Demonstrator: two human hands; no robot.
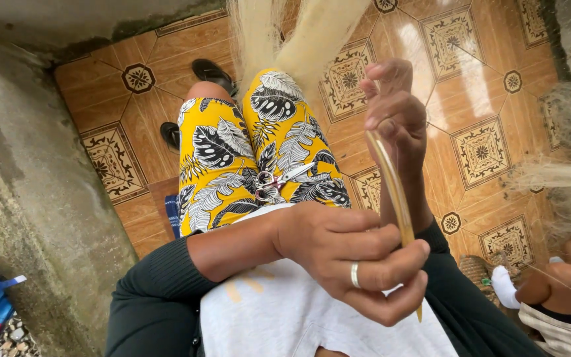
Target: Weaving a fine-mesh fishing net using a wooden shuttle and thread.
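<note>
A thin strip (394, 188) of pale yellow fibre, flat, glossy and slightly bowed, runs between the two hands above the lap; its upper end sits in the right hand (398, 112) and its lower end passes through the left hand (355, 261), with a short tip poking out below the fingers. The left hand, with a silver ring (355, 274) on one finger, is closed on the strip, thumb pressing it against the curled fingers; the right hand pinches the strip's top between thumb and bent fingers, the other fingers lifted and curled. Both arms wear dark ribbed sleeves (160, 277).

Just beside the left wrist, small scissors (275, 182) with a red pivot lie on the lap, resting on yellow shorts (232, 152) printed with black and white leaves; a white shirt (285, 311) fills the near part of the view. A bundle of pale loose fibre (299, 33) hangs past the knees; more of it (563, 172) lies at the right over the brown patterned tile floor (477, 79). Black sandals (209, 69) are on the feet; a grey concrete wall (28, 185) stands at the left; another person (563, 291) sits at the lower right.
</note>
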